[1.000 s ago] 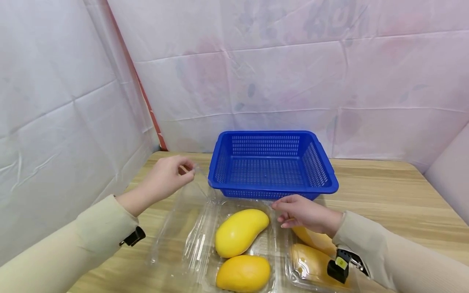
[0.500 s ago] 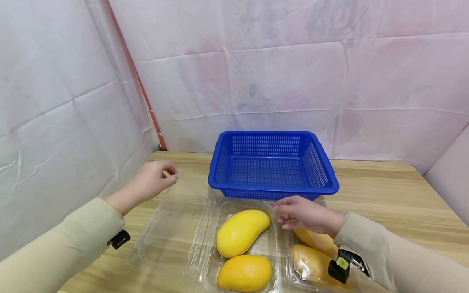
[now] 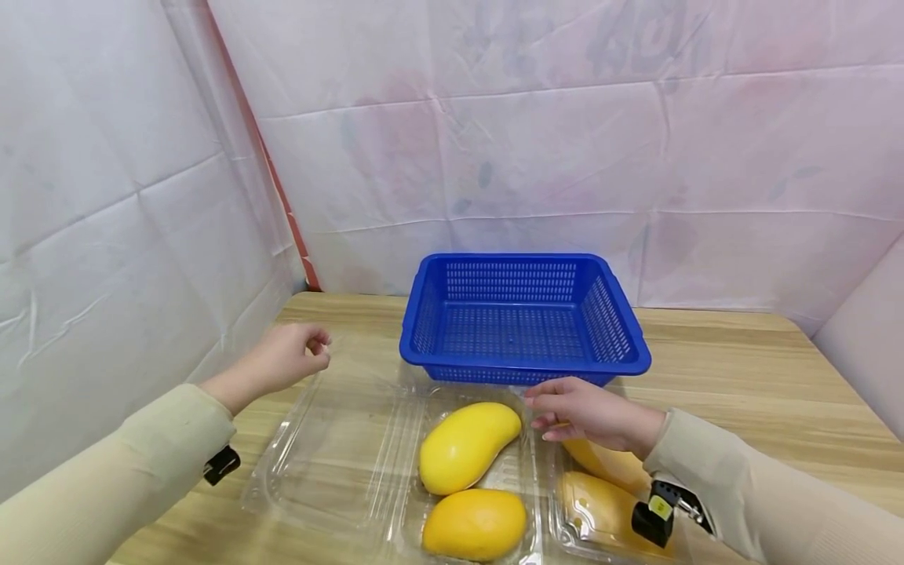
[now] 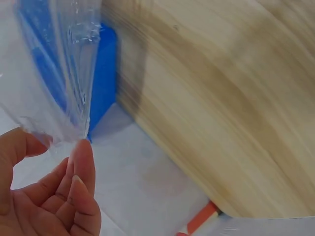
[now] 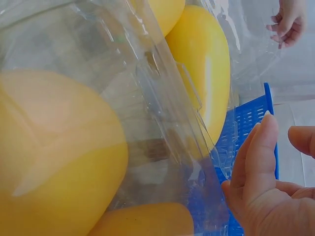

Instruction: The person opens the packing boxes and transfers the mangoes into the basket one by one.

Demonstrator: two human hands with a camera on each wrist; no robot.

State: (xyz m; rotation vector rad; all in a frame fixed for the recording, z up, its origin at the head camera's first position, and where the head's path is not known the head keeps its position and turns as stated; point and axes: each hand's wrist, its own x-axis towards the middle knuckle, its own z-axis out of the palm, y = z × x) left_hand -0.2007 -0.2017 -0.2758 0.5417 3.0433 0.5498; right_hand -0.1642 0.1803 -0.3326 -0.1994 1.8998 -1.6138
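The left hand [image 3: 286, 357] was at the far outer corner of a flat, clear plastic lid [image 3: 332, 447], its thumb and fingers loosely bent with a narrow gap between them; whether they touched the corner, I could not tell. The lid lay folded out to the left of its clear plastic tray [image 3: 507, 472], which held a plump, curved yellow mango [image 3: 466, 447] behind a deeper-yellow oval mango [image 3: 475, 524]. The right hand [image 3: 582, 412] gripped nothing, thumb apart from its slightly bent fingers, fingertips by the tray's far right corner. Partly beneath it, a closed clear plastic container [image 3: 575, 540] held orange-yellow fruit. A blue, rectangular, slatted plastic basket [image 3: 512, 333] stood just behind on the light wood-grain table [image 3: 741, 377].
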